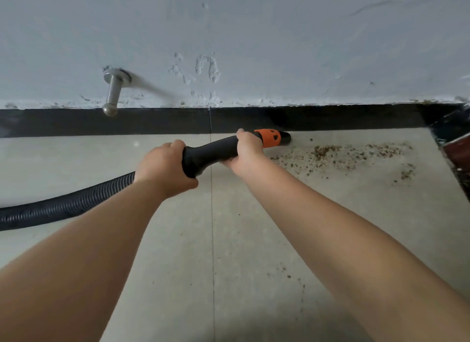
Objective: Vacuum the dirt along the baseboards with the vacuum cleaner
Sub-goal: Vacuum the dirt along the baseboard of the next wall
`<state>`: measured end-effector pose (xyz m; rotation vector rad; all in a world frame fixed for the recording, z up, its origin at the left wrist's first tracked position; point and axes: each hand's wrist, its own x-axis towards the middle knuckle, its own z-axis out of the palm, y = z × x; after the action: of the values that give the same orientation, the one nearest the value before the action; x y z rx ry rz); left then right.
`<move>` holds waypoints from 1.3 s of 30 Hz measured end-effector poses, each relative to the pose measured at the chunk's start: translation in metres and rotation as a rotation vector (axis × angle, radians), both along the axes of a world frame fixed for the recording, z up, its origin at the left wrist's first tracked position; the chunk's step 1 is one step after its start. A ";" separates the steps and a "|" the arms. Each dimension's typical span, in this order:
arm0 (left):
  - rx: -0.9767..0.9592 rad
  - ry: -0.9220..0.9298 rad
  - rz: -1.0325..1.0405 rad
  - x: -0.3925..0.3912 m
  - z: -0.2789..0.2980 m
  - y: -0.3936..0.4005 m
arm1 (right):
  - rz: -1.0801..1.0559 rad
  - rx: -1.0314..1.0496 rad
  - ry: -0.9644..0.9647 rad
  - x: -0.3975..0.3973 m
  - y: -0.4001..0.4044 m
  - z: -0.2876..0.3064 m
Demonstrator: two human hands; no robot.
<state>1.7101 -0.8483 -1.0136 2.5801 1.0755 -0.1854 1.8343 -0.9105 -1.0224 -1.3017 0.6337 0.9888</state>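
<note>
Dirt [356, 154] lies scattered just beyond the right hand [248, 154], which grips the nozzle [273, 138] while the left hand [165, 170] clamps the hose [63, 206] end, probably steadying suction against the baseboard [152, 121].

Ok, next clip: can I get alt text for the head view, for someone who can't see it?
Both hands, left hand and right hand, grip a black vacuum nozzle with an orange collar, its tip at the black baseboard. Brown dirt lies scattered on the tile floor just right of the tip; a ribbed hose trails left.
</note>
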 end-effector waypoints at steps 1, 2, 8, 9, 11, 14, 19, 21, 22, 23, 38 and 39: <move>0.003 -0.003 -0.026 0.011 0.000 -0.007 | -0.009 -0.009 -0.009 0.009 -0.008 0.004; 0.001 -0.008 -0.050 0.023 0.000 -0.014 | -0.017 -0.022 -0.019 0.019 -0.016 0.007; -0.048 -0.025 -0.124 0.077 0.000 -0.056 | -0.048 -0.053 -0.018 0.070 -0.064 0.023; -0.053 -0.036 -0.119 0.080 -0.001 -0.060 | -0.047 -0.052 -0.019 0.073 -0.066 0.023; -0.054 -0.065 -0.096 0.078 -0.003 -0.063 | -0.037 -0.063 -0.048 0.072 -0.065 0.021; -0.058 -0.105 -0.017 0.055 -0.007 -0.051 | -0.008 -0.077 -0.093 0.054 -0.050 0.016; -0.092 -0.049 0.120 -0.006 -0.004 -0.014 | 0.052 -0.047 -0.003 -0.004 -0.013 0.015; -0.092 -0.008 0.152 -0.030 -0.003 -0.001 | 0.116 -0.042 0.026 -0.029 0.000 0.013; -0.092 0.001 0.170 -0.042 -0.003 0.005 | 0.152 -0.043 0.021 -0.039 0.006 0.013; -0.091 0.001 0.186 -0.052 -0.003 0.010 | 0.176 -0.039 0.018 -0.049 0.011 0.013; -0.055 0.060 -0.001 -0.010 -0.004 -0.007 | 0.122 -0.050 -0.045 -0.012 -0.014 -0.001; -0.047 0.064 -0.006 -0.001 -0.005 -0.015 | 0.112 -0.044 -0.046 -0.003 -0.020 0.000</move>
<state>1.7086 -0.8628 -1.0183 2.5514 1.0718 -0.2929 1.8314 -0.9308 -1.0225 -1.4076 0.5545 1.0381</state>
